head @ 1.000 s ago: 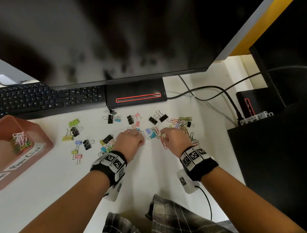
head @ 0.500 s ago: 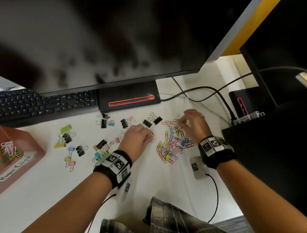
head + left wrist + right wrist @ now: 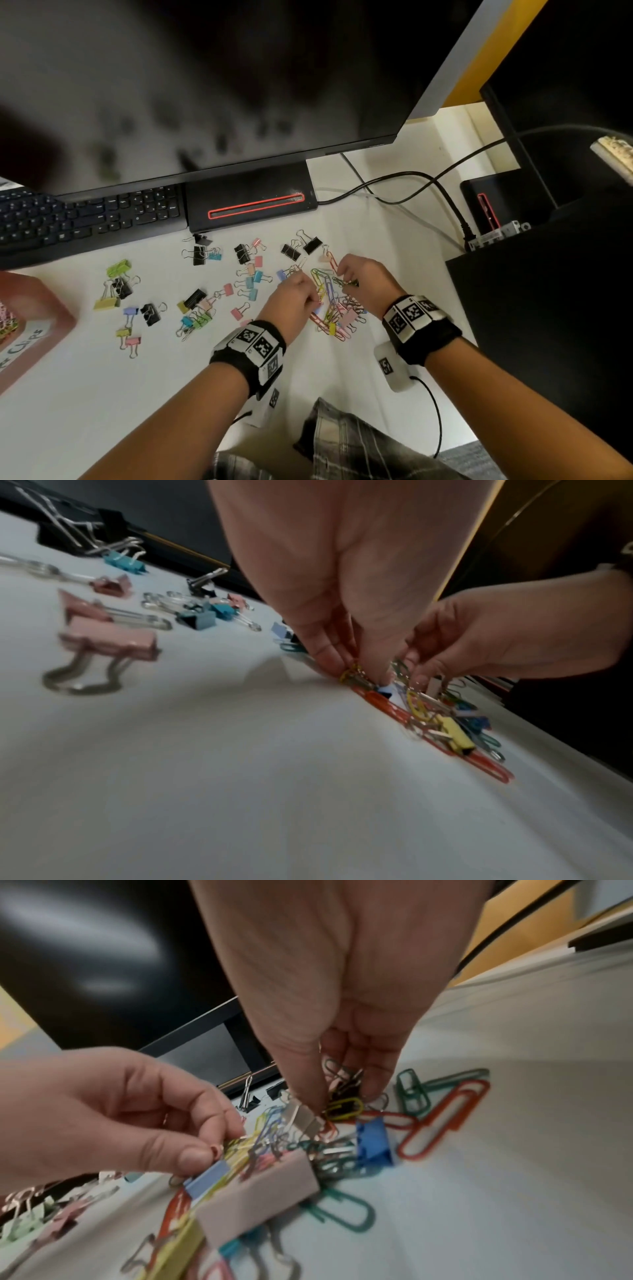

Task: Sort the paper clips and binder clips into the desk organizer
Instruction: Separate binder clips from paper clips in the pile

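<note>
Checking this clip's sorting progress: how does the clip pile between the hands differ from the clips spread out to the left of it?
The pile between the left hand and right hand is tangled, mostly wire paper clips with a few binder clips; the spread clips lie apart and look like binder clips. Both hands pinch into the pile; neither grips a spread clip. Both groups lie on the white desk, outside the organizer.

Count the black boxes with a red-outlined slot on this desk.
2. The first box sits under the monitor, right of the keyboard; the second box stands far right. More may be hidden.

White desk [image 3: 102,394] under a dark monitor [image 3: 205,85], keyboard [image 3: 85,216] behind.
</note>
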